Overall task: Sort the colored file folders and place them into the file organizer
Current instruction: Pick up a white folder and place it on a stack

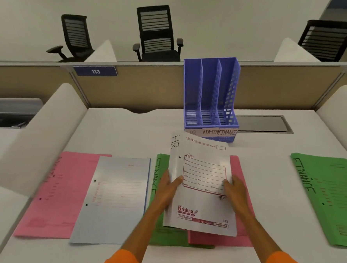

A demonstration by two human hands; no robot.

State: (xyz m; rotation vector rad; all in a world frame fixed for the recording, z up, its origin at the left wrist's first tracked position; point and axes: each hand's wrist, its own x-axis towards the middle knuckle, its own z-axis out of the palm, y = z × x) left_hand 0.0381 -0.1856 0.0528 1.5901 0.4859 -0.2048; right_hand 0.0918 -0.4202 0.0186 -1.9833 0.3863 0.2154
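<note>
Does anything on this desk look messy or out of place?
Nothing is damaged or spilled. The folders just lie loosely overlapped: a pale blue folder covers part of a pink folder. The blue organizer stands upright and empty.

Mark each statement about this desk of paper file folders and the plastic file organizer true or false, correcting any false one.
1. Both hands, left hand and right hand, hold the white paper folder marked HR. True.
2. The blue plastic three-slot file organizer already holds folders. False: its slots are empty.
3. A green paper folder marked FINANCE lies at the far right. True.
4. The held folder is pink. False: it is white.
</note>
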